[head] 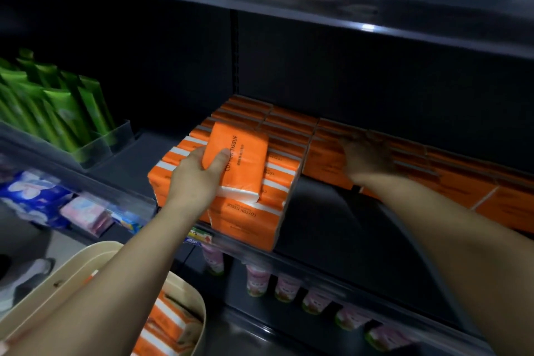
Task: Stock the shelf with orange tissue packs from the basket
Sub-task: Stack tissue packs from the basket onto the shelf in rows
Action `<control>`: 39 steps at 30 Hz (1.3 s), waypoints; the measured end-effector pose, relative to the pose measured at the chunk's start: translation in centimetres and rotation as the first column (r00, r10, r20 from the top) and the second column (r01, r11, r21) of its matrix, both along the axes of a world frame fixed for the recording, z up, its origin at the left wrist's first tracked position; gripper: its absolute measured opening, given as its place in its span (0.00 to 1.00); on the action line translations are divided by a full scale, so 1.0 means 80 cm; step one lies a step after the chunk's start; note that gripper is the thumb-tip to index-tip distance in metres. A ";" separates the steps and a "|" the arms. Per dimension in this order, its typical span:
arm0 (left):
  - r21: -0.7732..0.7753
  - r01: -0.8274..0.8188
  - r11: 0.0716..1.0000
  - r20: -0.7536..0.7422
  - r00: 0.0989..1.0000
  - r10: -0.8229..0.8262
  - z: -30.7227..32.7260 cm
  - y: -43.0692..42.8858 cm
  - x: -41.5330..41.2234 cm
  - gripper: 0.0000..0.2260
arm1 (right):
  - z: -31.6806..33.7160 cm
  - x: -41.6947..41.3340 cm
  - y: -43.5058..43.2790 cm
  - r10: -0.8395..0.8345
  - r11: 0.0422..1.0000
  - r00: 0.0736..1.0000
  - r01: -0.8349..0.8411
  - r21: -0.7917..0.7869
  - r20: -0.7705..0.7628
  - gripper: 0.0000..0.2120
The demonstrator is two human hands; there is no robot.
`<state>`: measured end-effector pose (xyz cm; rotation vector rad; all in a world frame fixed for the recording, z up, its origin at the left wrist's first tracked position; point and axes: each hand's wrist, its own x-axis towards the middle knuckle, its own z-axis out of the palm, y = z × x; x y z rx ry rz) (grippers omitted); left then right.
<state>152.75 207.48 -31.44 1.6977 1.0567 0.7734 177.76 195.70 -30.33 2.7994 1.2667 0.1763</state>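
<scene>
While the left hand (199,179) is gripping an orange tissue pack (239,159), thumb curled over its face, above the stacked packs (254,217) on the shelf (346,240) at frame centre, the right hand (368,160) is lying on the row of packs (450,182) at centre right, its fingers too blurred to tell. More packs are sitting in the basket (199,309) at lower left.
</scene>
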 end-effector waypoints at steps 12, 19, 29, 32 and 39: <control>0.100 0.185 0.978 0.066 0.979 -0.192 0.042 -0.017 0.020 0.27 | 0.022 -0.044 -0.012 0.209 0.768 0.921 0.053 0.638 -0.328 0.22; 0.339 0.405 0.849 -0.080 0.912 -0.403 0.066 -0.063 0.046 0.26 | 0.070 -0.078 -0.066 0.599 0.737 0.603 -0.158 0.657 -0.527 0.28; 0.209 0.663 0.719 -0.822 0.518 -0.238 0.022 -0.059 0.019 0.43 | 0.010 -0.035 -0.127 0.135 0.906 0.867 0.088 0.415 -0.479 0.19; 0.233 0.673 0.702 -0.806 0.538 -0.249 0.014 -0.055 0.017 0.49 | -0.015 -0.041 -0.107 0.130 0.901 0.895 0.073 0.429 -0.427 0.22; 0.336 0.631 0.699 -0.738 0.638 -0.221 -0.002 -0.050 0.017 0.51 | -0.037 -0.037 -0.074 0.087 0.967 0.996 -0.087 0.241 0.008 0.25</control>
